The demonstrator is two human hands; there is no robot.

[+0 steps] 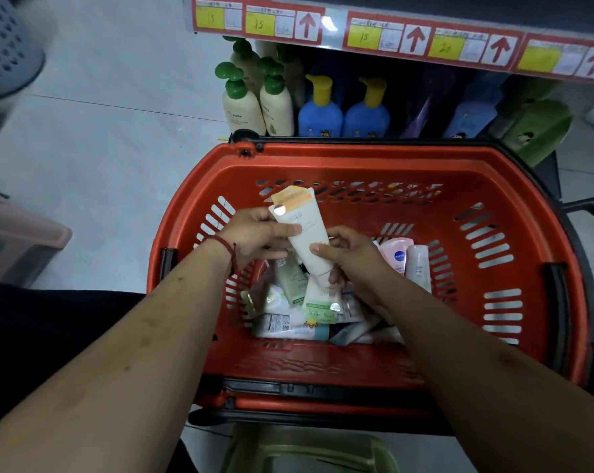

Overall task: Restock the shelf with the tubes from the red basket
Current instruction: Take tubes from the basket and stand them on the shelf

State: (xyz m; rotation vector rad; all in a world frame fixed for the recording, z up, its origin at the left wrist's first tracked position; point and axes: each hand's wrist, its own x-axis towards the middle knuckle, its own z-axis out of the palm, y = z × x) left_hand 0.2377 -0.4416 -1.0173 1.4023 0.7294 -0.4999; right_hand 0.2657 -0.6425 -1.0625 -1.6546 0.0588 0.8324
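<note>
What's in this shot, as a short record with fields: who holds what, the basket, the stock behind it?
left grip: holds upper part of white tube, orange end up
right grip: pinches the same tube lower down
green-ended tube: just below; holder unclear
red basket: loose tubes inside, among them a pink Nivea tube
behind basket: cream bottles with green pumps, blue bottles with yellow pumps
shelf edge: yellow price tags, red arrows
</note>
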